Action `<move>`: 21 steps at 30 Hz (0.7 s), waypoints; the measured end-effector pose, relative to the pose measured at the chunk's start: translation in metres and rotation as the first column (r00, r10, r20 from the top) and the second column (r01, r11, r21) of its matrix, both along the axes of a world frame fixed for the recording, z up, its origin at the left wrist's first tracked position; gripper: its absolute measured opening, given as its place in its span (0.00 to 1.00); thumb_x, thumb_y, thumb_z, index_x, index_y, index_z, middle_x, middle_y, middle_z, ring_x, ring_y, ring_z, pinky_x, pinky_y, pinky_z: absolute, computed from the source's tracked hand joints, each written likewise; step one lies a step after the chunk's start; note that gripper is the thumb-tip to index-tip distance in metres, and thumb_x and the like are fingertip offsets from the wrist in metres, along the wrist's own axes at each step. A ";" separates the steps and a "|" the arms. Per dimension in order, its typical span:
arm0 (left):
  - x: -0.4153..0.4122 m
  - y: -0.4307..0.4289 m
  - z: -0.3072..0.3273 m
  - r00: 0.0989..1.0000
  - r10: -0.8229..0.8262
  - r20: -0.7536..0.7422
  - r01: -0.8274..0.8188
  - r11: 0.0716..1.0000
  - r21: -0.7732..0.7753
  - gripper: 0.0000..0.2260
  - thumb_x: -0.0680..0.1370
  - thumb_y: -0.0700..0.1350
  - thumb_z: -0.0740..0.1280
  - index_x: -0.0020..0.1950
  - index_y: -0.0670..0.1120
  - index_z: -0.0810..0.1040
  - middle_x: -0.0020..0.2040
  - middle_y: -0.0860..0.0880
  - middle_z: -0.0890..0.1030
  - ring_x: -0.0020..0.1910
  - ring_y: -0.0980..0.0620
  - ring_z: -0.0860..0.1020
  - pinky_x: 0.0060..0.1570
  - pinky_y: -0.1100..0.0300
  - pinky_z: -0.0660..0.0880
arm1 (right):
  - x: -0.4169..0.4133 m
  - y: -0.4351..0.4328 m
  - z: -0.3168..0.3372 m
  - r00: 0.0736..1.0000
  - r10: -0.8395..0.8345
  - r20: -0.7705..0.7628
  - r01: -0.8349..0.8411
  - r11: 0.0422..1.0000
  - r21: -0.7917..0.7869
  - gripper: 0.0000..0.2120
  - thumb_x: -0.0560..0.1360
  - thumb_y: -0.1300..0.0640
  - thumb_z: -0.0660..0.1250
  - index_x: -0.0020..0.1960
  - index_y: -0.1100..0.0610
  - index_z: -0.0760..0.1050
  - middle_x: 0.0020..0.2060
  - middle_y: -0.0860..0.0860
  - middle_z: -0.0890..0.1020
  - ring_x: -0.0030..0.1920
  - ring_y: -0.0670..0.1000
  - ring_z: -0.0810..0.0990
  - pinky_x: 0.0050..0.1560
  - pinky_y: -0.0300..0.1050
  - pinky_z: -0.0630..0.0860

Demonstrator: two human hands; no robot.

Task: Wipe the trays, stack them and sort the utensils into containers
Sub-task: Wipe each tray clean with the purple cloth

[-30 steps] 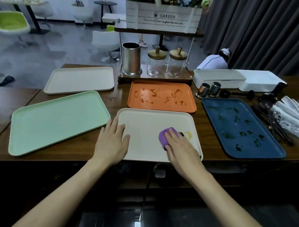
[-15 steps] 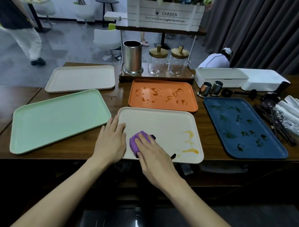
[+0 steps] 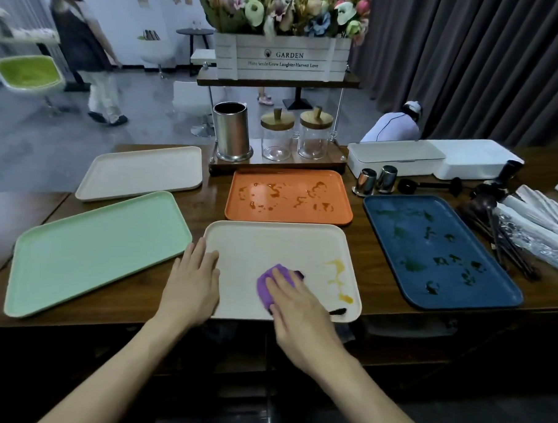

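Cloth, purple and bunched, sits under flat right hand on smooth cream tray; left hand splayed.

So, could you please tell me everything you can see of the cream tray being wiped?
The cream tray is a rectangular, matte, plastic-looking tray with rounded corners and a low raised rim. It lies flat at the wooden table's front edge, just before the orange tray. Yellow-orange smears mark its right side. The left hand rests flat on its left rim, and the right hand presses a purple cloth on its middle.
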State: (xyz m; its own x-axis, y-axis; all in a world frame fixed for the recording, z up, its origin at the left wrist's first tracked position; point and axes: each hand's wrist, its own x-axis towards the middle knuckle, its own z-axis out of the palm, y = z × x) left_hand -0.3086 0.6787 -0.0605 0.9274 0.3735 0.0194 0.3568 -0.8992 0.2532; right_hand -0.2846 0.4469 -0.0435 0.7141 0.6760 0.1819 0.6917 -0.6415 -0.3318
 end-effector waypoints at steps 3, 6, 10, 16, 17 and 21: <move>-0.001 0.000 0.001 1.000 -0.002 0.003 0.002 1.000 -0.010 0.20 0.86 0.49 0.52 0.79 0.48 0.64 0.84 0.46 0.51 0.83 0.44 0.49 0.79 0.44 0.53 | -0.007 0.023 0.001 0.997 0.075 0.035 -0.074 0.997 -0.014 0.25 0.76 0.58 0.67 0.73 0.61 0.72 0.73 0.56 0.73 0.74 0.57 0.69 0.74 0.51 0.48; -0.001 0.000 0.000 1.000 0.001 0.005 -0.001 1.000 -0.014 0.20 0.86 0.49 0.52 0.78 0.48 0.64 0.84 0.46 0.52 0.83 0.44 0.49 0.79 0.43 0.53 | -0.003 0.012 0.002 0.996 0.080 0.028 -0.080 0.997 0.007 0.26 0.81 0.58 0.60 0.78 0.59 0.63 0.79 0.54 0.63 0.79 0.55 0.58 0.73 0.45 0.35; -0.002 0.001 0.000 1.000 -0.004 0.007 0.004 1.000 -0.014 0.21 0.86 0.49 0.51 0.79 0.48 0.64 0.84 0.46 0.51 0.83 0.45 0.48 0.79 0.43 0.54 | 0.007 -0.020 0.005 0.997 0.073 -0.015 -0.073 0.997 0.004 0.26 0.82 0.57 0.57 0.80 0.55 0.61 0.80 0.49 0.59 0.80 0.51 0.53 0.71 0.39 0.30; -0.002 0.001 0.000 1.000 -0.002 0.018 0.002 1.000 -0.021 0.20 0.86 0.48 0.52 0.78 0.47 0.65 0.84 0.46 0.51 0.83 0.44 0.49 0.79 0.43 0.53 | 0.019 -0.071 0.003 1.000 -0.028 -0.014 0.028 0.999 0.031 0.25 0.82 0.57 0.59 0.79 0.52 0.63 0.79 0.46 0.60 0.80 0.47 0.55 0.76 0.37 0.45; -0.002 0.001 -0.001 1.000 0.000 0.021 0.000 1.000 -0.023 0.20 0.86 0.48 0.52 0.78 0.47 0.65 0.84 0.46 0.51 0.83 0.44 0.49 0.79 0.43 0.53 | 0.019 -0.073 0.004 0.999 -0.035 -0.009 0.035 0.999 0.035 0.25 0.82 0.58 0.59 0.79 0.52 0.63 0.79 0.46 0.61 0.80 0.47 0.55 0.75 0.37 0.45; -0.001 -0.001 -0.001 1.000 0.008 0.023 -0.008 1.000 -0.022 0.20 0.86 0.48 0.52 0.77 0.47 0.65 0.84 0.45 0.51 0.83 0.43 0.49 0.79 0.42 0.53 | 0.012 -0.052 0.005 1.000 0.007 0.006 -0.007 0.998 0.054 0.25 0.81 0.58 0.59 0.78 0.54 0.64 0.79 0.48 0.62 0.80 0.49 0.55 0.74 0.37 0.40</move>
